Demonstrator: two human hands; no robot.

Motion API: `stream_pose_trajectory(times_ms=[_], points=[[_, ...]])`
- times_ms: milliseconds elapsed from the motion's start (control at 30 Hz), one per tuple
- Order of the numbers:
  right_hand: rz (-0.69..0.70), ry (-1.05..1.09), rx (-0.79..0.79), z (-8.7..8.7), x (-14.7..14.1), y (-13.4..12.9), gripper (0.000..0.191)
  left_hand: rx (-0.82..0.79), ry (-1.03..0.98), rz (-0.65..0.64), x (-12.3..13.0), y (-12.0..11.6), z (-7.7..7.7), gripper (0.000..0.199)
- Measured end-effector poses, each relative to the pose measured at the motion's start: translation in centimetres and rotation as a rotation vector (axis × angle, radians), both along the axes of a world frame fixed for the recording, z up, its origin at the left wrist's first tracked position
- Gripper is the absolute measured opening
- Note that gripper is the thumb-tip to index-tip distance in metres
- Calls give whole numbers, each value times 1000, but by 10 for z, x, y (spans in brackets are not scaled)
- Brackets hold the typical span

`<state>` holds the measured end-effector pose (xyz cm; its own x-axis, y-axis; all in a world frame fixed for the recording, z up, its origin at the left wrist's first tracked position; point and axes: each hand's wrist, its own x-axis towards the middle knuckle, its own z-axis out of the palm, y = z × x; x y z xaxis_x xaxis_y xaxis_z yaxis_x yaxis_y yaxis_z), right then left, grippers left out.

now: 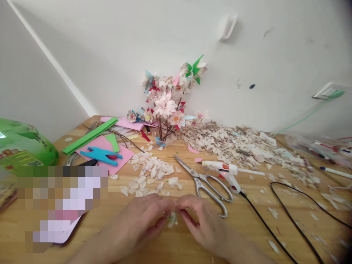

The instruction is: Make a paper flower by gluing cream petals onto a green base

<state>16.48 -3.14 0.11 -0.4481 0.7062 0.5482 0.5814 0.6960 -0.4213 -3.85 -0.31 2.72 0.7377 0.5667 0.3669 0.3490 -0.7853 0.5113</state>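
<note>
Near the table's front edge my left hand (pixel 150 216) and my right hand (pixel 196 218) meet at their fingertips. Between them is a small whitish petal piece with some green (pixel 172 219), pinched by the left fingers; the right fingertips are pressed together against it, and what they grip is too small to tell. Loose white petals (pixel 156 167) lie just beyond my hands. Metal scissors (pixel 202 179), blades partly apart, rest right of the petals. Beside them is a white glue gun (pixel 227 170). Several paper-and-petal flowers on brown stems (pixel 165 104) stand in a small clear holder (pixel 162 141).
A wide heap of dry petals (pixel 236 145) spreads along the wall. Black cable (pixel 266 223) runs across the right side. Pink paper (pixel 122 161), green strips (pixel 90 135), a blue piece (pixel 101 154), a blurred-out phone (pixel 64 231) and a green bottle (pixel 27 145) occupy the left.
</note>
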Motion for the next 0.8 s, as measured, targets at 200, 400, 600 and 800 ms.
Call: stream_pose_trajectory(times_ms=[200, 400, 600, 800], points=[[10, -22, -5, 2, 0, -2, 27, -25, 54, -39, -1, 1, -4, 46], [17, -16, -9, 4, 0, -1, 27, -46, 63, -44, 0, 1, -5, 45], [7, -15, -25, 4, 0, -2, 28, -124, 45, -58, -1, 1, -4, 48], [9, -15, -28, 4, 1, -2, 29, -136, 18, -64, 0, 1, -5, 47]])
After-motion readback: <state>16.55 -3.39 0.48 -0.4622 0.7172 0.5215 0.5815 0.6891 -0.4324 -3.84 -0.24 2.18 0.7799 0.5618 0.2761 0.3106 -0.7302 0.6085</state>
